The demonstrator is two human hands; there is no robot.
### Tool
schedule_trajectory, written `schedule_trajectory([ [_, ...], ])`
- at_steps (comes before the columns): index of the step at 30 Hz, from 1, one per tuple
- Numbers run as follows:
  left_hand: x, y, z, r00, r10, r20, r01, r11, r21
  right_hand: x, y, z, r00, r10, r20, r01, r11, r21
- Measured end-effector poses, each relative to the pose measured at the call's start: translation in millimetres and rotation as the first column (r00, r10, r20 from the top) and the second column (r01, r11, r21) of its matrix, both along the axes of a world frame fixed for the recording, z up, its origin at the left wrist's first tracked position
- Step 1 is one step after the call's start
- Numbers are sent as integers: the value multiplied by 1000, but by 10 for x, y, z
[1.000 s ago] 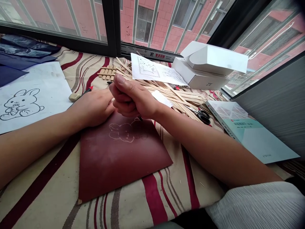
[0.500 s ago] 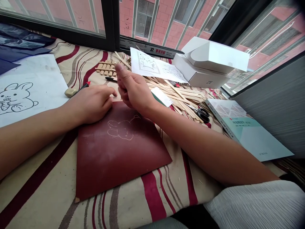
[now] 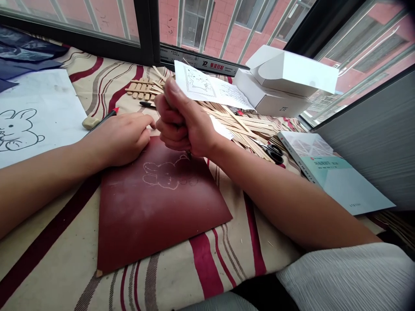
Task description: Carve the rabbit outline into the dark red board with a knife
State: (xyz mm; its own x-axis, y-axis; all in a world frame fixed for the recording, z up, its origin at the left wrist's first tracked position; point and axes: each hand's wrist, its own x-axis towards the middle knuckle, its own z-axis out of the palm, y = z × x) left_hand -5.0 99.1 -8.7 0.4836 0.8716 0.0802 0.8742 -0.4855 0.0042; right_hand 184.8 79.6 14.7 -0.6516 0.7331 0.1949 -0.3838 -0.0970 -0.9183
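Note:
A dark red square board (image 3: 155, 229) lies on the striped cloth, with a pale rabbit outline (image 3: 162, 175) scratched into its surface. My left hand (image 3: 125, 134) rests palm down over the board's far left corner, thumb and forefinger apart, the other fingers hidden underneath. Above the far right part of the board, my right hand (image 3: 184, 121) is closed in a fist with the thumb on top. A small dark tip shows below that fist near the outline; what the fist holds is mostly hidden.
Left of the board are a rabbit drawing on paper (image 3: 19, 129), an eraser (image 3: 90, 123) and a red-ended pen (image 3: 112, 113). Wooden strips (image 3: 240, 129), black-handled scissors (image 3: 275, 153), a printed sheet (image 3: 212, 86), a white box (image 3: 282, 101) and a book (image 3: 337, 172) lie beyond and right.
My right fist has turned and come slightly nearer, its curled fingers now showing more. My left hand stays on the board's corner. The whole view has shifted a little.

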Motion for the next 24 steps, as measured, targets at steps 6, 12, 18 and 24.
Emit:
schedule_trajectory([
  [6, -11, 5, -1, 1000, -6, 17, 7, 1000, -11, 25, 55, 61, 971, 228, 73, -228, 974, -4],
  [12, -24, 6, -2, 999, -17, 42, 17, 1000, -12, -145, -17, -12, 909, -404, 105, 402, 915, 43],
  [18, -12, 37, -44, 997, 33, 68, -32, 999, -18, -146, 21, -118, 728, -686, 8, 681, 724, 110],
  [24, -10, 10, -15, 997, -6, 78, 10, 999, -42, -19, -24, -51, 979, -200, 33, 202, 973, -107],
])
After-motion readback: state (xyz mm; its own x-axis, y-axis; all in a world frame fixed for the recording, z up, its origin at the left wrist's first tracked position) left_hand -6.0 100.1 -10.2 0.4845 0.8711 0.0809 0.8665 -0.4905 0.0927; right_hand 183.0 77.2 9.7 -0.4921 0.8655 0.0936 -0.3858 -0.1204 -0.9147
